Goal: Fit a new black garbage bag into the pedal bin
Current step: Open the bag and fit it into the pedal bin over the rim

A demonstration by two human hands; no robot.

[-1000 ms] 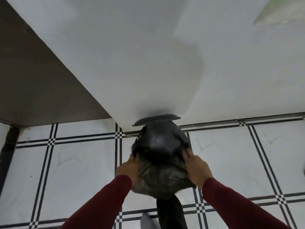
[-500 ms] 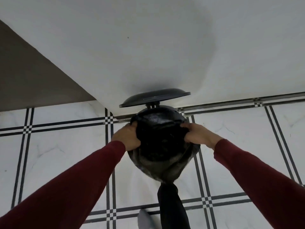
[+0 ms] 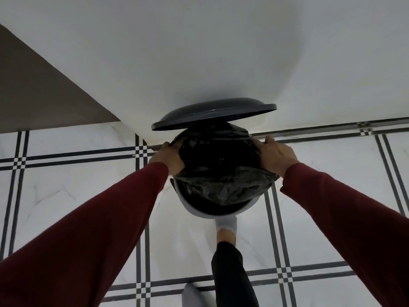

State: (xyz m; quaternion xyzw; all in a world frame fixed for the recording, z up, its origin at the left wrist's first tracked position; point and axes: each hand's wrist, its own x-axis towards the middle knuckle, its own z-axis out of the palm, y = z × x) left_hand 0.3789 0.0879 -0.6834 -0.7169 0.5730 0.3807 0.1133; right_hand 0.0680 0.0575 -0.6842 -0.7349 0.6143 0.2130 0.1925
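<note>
**Ana:** White marble-look floor tiles [image 3: 66, 191] with black grid lines fill the lower frame, and a pale wall [image 3: 199, 52] takes the top. Where's the bin?

**Ben:** Centre of the frame, at the foot of the wall. The pedal bin [image 3: 221, 212] shows a light rim at its near edge, and its grey lid [image 3: 212, 114] stands raised above it. A foot in a white sock [image 3: 228, 226] is tucked right under the near rim, presumably on the pedal, though the pedal itself is hidden.

**Ana:** And the bag?

**Ben:** The black garbage bag [image 3: 221, 173] sits in the bin's mouth. The left hand [image 3: 168, 157] is closed on its edge at centre-left, and the right hand [image 3: 276, 155] grips the edge on the opposite side.

**Ana:** What changed?

**Ben:** A second ago the bag bulged up out of the opening, with the lid barely showing. Now the lid is clearly lifted, the hands have spread to either side, and the mouth is stretched open over the far rim.

**Ana:** So nearly done?

**Ben:** I'd judge partway: the near edge still lies inside the rim and needs folding over.
</note>
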